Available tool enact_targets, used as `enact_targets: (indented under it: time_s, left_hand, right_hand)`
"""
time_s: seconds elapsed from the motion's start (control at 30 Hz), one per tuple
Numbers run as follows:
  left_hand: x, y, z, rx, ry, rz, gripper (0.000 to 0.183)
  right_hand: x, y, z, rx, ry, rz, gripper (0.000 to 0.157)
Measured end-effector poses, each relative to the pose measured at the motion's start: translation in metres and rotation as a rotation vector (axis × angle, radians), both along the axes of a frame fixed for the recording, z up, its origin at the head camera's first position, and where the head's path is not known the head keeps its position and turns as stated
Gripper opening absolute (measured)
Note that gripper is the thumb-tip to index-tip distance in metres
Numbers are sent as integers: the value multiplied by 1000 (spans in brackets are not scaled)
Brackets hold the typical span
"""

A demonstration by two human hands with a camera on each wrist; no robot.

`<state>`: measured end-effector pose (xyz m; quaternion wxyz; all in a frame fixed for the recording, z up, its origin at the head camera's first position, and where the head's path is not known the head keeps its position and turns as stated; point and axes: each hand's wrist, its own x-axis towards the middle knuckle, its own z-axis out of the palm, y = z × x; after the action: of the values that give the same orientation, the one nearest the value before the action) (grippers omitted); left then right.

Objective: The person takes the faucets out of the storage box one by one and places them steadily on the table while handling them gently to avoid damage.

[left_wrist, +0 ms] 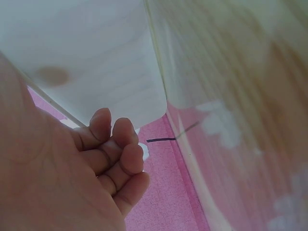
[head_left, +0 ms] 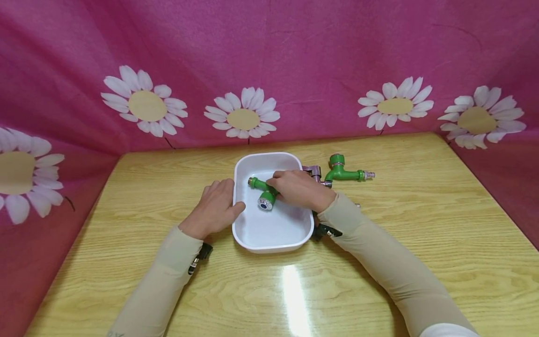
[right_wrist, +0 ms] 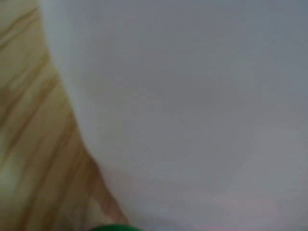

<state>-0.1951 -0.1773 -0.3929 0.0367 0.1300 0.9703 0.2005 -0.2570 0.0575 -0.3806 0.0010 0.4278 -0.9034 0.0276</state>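
A white plastic tub [head_left: 273, 236] stands on the table. My left hand [head_left: 214, 208] holds its left rim, thumb over the inside. In the left wrist view, that hand's curled fingers [left_wrist: 124, 159] lie beside the outer wall. My right hand [head_left: 296, 187] reaches over the right rim and grips a green plastic tap [head_left: 258, 183] inside the tub. The tap has a threaded metal end at the left and a round knob [head_left: 266, 201] with a dark centre; my fingers hide the rest. The right wrist view mostly shows the tub's pale outer wall [right_wrist: 168, 106].
Right of the tub lies another green tap [head_left: 347, 175] with a metal nozzle. A purplish tap [head_left: 313, 172] sits between it and the tub, partly hidden. A pink daisy-print cloth [head_left: 311, 56] hangs behind the wooden table [head_left: 219, 299].
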Motion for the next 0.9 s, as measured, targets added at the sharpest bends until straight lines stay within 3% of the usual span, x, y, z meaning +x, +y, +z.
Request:
enact_targets:
  time_s: [0.2, 0.43, 0.9]
  left_hand:
    - [0, 0, 0, 4, 11, -3, 36]
    - [0, 0, -1, 8, 37, -9, 30]
    - [0, 0, -1, 13, 31, -9, 28]
  right_hand:
    - [0, 0, 1, 22, 15, -8, 30]
    - [1, 0, 1, 13, -6, -8, 20]
    - [0, 0, 2, 14, -67, -19, 34]
